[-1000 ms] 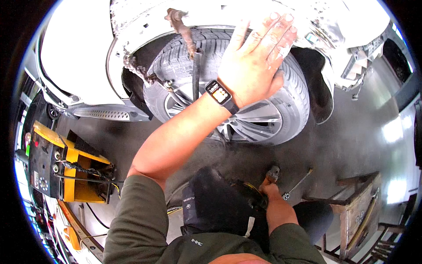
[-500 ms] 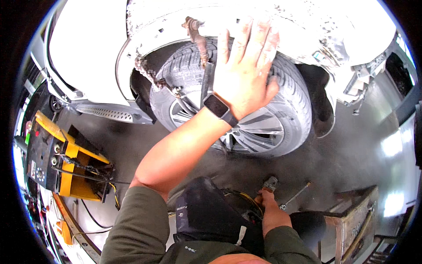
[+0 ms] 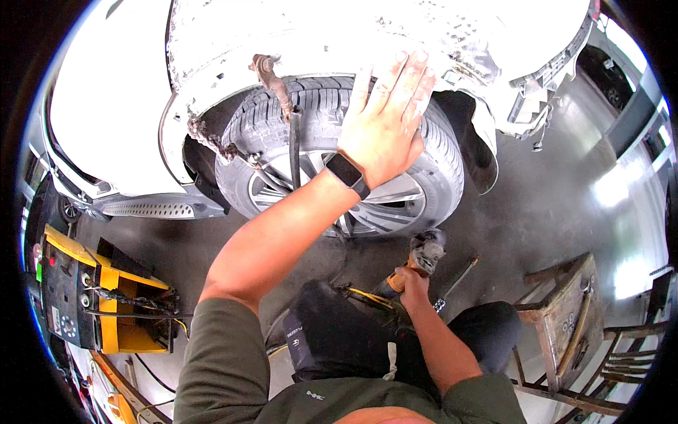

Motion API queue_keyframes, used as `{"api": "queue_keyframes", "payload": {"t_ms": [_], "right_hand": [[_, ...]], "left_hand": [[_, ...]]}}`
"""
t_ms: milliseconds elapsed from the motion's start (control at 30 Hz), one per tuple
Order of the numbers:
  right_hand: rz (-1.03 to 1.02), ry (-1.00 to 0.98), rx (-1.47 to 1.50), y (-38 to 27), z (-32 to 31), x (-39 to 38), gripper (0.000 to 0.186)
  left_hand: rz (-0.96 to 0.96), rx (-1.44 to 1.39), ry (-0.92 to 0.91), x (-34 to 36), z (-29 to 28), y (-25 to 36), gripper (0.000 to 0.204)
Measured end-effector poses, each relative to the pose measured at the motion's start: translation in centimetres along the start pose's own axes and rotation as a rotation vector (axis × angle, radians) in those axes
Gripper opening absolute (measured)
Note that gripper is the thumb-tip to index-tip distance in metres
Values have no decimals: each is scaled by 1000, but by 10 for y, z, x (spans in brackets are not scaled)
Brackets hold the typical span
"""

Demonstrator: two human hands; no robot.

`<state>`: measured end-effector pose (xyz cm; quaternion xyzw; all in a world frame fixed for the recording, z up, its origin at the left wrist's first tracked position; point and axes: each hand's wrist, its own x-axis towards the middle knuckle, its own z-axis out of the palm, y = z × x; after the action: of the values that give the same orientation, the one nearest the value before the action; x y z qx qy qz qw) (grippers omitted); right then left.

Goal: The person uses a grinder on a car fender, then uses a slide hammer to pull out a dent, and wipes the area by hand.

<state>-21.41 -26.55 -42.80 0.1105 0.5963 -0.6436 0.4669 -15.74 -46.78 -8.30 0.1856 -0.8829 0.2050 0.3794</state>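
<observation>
My left hand (image 3: 385,116), a dark watch on its wrist, lies flat with fingers stretched over the lower edge of the white car's wheel-arch panel (image 3: 311,35). Its fingertips rest on the panel, and the palm is in front of the tyre (image 3: 446,159). Low on the right, my right hand (image 3: 413,284) is wrapped round an angle grinder (image 3: 428,249) with an orange body and a dusty grey head. A yellow cord trails behind it. Left of my left hand, a rusty clamp (image 3: 272,78) hangs from the arch, with cables below it.
A yellow and black machine (image 3: 116,297) with cables stands at the left. A long metal rod (image 3: 458,284) lies on the floor beside the grinder. At the lower right is a worn wooden stool (image 3: 565,321). Rough, pitted patches (image 3: 459,42) mark the panel.
My right hand has raised the grinder forward, nearer the wheel. My left hand sits a little lower on the panel edge, with its fingers closer together. The view has shifted right.
</observation>
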Motion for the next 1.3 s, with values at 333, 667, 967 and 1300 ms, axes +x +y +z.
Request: {"api": "queue_keyframes", "payload": {"t_ms": [333, 667, 967, 1300], "right_hand": [[-545, -451, 65, -157, -8, -133, 57], [-381, -1322, 423, -218, 39, -183, 64], [-207, -1468, 522, -207, 54, -205, 68], [-740, -1321, -196, -219, 46, -160, 51]], "left_hand": [[-16, 83, -1, -1, -22, 8, 82], [-903, -1724, -926, -138, -124, 97, 71], [-669, -954, -1217, -55, -215, 55, 70], [-1150, -1162, -652, -141, -102, 158, 71]]}}
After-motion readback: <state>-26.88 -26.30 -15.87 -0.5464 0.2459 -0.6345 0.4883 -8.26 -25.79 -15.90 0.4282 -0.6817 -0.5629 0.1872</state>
